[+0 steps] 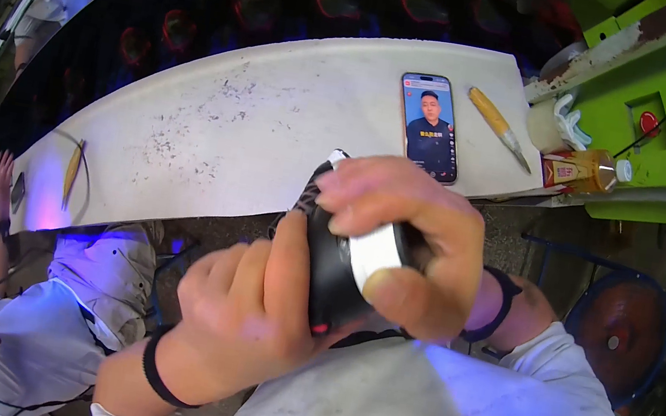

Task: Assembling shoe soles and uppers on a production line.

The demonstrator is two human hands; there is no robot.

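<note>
The left grip (254,296) clasps the black part of a black-and-white, shoe-like object (326,281); the right grip (422,248) is curled over its white part. The object is held before the person's torso, at the near edge of the white table (304,116). Beyond, a phone (430,128) lies screen up beside a wooden-handled, pointed tool (498,128); a capped bottle (583,170) lies farther right.
</note>
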